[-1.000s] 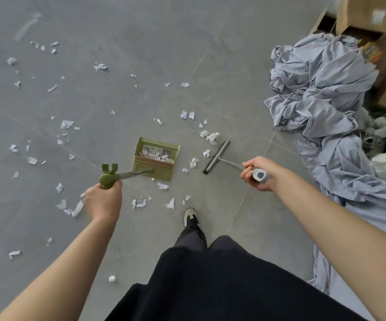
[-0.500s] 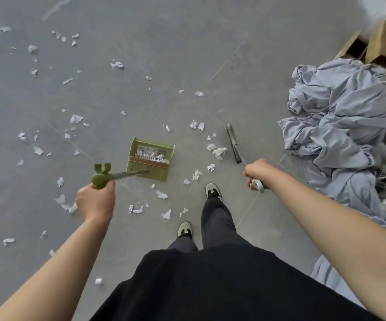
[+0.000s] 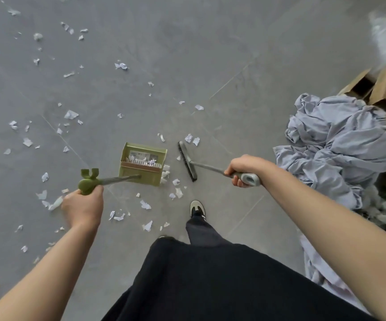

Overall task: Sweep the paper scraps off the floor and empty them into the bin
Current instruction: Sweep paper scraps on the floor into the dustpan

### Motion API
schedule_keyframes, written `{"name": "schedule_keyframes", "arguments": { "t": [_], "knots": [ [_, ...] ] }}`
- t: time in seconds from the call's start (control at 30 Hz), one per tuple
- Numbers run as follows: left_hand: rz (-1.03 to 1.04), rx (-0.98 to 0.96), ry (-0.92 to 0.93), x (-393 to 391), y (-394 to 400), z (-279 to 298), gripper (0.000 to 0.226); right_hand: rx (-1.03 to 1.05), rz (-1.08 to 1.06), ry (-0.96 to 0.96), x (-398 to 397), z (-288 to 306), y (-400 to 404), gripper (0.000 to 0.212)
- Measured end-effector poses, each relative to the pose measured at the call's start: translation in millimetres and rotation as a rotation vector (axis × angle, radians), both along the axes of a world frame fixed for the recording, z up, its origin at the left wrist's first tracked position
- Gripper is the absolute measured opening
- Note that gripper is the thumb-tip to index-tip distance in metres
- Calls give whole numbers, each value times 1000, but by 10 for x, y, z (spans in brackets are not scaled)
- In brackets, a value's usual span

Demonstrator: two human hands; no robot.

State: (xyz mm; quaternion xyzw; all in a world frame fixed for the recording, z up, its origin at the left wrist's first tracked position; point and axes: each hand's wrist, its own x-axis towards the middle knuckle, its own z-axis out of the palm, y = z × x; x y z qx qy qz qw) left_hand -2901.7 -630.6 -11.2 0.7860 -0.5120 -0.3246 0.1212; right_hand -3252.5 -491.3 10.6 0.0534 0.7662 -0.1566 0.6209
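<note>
Green dustpan (image 3: 142,166) handle in left hand (image 3: 83,208) grip; right hand (image 3: 243,169) clenches broom (image 3: 187,161) handle, both arms outstretched

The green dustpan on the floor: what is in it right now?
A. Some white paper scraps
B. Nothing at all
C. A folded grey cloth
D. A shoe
A. The dustpan, held by its long handle in the left hand, already has a few white paper scraps lying inside it behind its row of comb teeth, while the brush in the right hand rests on the floor beside it.
</note>
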Motion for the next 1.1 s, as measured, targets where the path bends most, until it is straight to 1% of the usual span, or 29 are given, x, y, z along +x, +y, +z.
{"name": "schedule_keyframes", "arguments": {
  "t": [0.1, 0.2, 0.3, 0.47, 0.63, 0.73, 0.83, 0.93, 1.0, 1.1],
  "knots": [
    [48, -12, 7, -109, -33, -6, 41, -31, 21, 70, -220, 6, -244, 15],
    [109, -19, 15, -179, -40, 10, 42, -57, 44, 149, -419, -56, -463, 19],
    [155, -14, 45, -251, 1, 53, 37, -99, 29, 210, -590, -150, -660, 19],
    [259, -5, 68, -260, 56, -45, 39, -100, 28, 279, -875, -407, -1048, 16],
    [310, -2, 55, -221, 160, -151, 40, -97, 68, 286, -995, -636, -1454, 25],
    [341, -5, 15, -189, 227, -184, 43, -104, 178, 296, -955, -716, -1673, 20],
    [368, -25, -4, -176, 312, -166, 40, -104, 325, 336, -866, -800, -1798, 16],
    [398, -38, -21, -121, 404, -157, 37, -47, 528, 373, -724, -855, -1833, 11],
    [417, -38, -39, -90, 458, -158, 36, 7, 673, 390, -577, -748, -1790, 7],
    [461, -28, -38, -37, 513, -142, 34, 24, 768, 398, -354, -587, -1693, 12]
  ]
}}
